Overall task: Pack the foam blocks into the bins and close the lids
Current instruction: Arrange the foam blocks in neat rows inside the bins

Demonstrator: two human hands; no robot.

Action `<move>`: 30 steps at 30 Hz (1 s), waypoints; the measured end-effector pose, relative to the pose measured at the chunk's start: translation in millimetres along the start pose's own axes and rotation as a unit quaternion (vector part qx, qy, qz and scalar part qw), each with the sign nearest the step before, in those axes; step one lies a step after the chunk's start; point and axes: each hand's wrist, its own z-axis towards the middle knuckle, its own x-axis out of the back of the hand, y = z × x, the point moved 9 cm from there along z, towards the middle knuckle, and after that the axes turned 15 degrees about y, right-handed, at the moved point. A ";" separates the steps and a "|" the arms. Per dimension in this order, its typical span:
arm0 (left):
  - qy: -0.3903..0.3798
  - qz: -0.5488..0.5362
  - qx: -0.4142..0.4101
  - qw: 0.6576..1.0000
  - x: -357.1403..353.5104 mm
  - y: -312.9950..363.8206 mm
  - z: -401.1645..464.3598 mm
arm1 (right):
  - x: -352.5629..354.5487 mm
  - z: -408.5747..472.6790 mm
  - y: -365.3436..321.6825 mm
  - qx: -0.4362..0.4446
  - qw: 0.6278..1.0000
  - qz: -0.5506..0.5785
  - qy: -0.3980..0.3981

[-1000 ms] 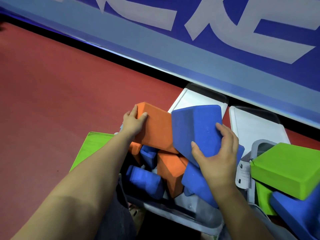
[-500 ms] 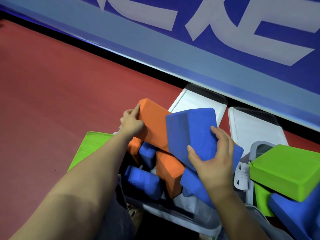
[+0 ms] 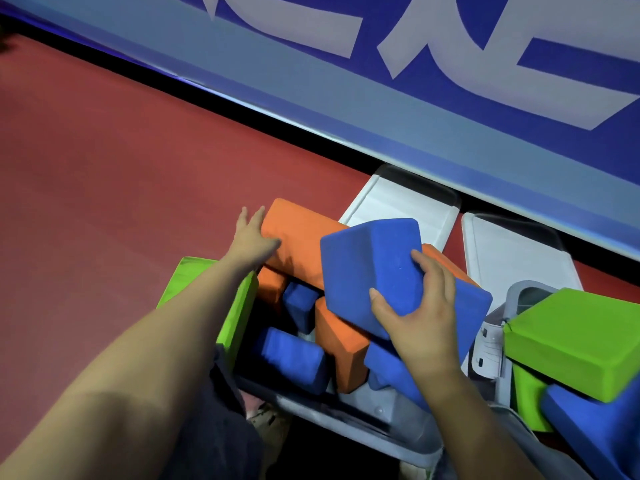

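Note:
A grey bin in front of me is heaped with orange and blue foam blocks. My right hand grips a large blue block tilted on top of the pile. My left hand lies flat with spread fingers against the left end of a big orange block at the bin's far side. A green block stands against the bin's left wall. The second bin on the right holds a green block and a blue one. Both white lids lie open behind the bins.
Red floor spreads to the left and behind. A blue and white banner wall runs along the back, right behind the open lids. My dark trouser leg is at the bottom edge.
My left hand went from gripping the orange block's corner to lying flat with spread fingers on its left end. My right hand tilted the blue block a little further left over the pile.

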 end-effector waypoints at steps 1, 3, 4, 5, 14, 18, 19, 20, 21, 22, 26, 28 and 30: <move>0.020 0.013 -0.023 0.999 16.6 0.6 1.7 | -1.6 -0.7 -0.7 0.001 1.000 -0.003 -0.007; 0.061 0.067 -0.050 0.995 51.9 -14.6 1.3 | -2.7 -2.3 -1.4 0.005 1.000 -0.012 -0.013; 0.080 0.099 -0.048 0.991 69.4 -30.7 -1.2 | -2.8 -3.1 -2.0 0.006 1.000 -0.018 -0.013; 0.094 0.130 -0.032 0.986 85.5 -50.0 -5.9 | -3.0 -4.3 -3.0 0.008 1.000 -0.023 -0.013; -0.137 0.086 0.266 0.950 89.1 -185.4 -69.1 | -13.0 -37.1 -15.2 0.018 0.996 -0.056 -0.061; -0.162 0.060 0.297 0.939 86.1 -195.9 -76.5 | -11.7 -48.0 -16.8 0.010 0.994 -0.058 -0.089; -0.165 0.024 0.318 0.933 84.2 -198.7 -79.4 | -12.4 -51.2 -15.4 -0.003 0.994 -0.051 -0.098; -0.169 -0.024 0.338 0.925 81.2 -199.6 -82.3 | -13.8 -54.6 -12.7 -0.018 0.993 -0.043 -0.108; -0.176 -0.057 0.350 0.918 76.1 -202.8 -84.7 | -14.4 -57.5 -10.2 -0.032 0.992 -0.036 -0.115; -0.174 -0.075 0.353 0.916 68.8 -211.0 -83.6 | -15.1 -60.0 -7.0 -0.047 0.991 -0.031 -0.120; -0.203 -0.025 0.287 0.936 59.7 -181.7 -105.0 | -14.7 -67.2 2.5 -0.096 0.985 -0.040 -0.136; -0.143 -0.026 0.247 0.958 68.4 -164.2 -94.6 | -11.9 -68.1 3.5 -0.099 0.984 -0.047 -0.139; -0.120 -0.035 0.228 0.966 76.4 -148.7 -89.7 | -6.3 -66.6 2.6 -0.097 0.986 -0.050 -0.130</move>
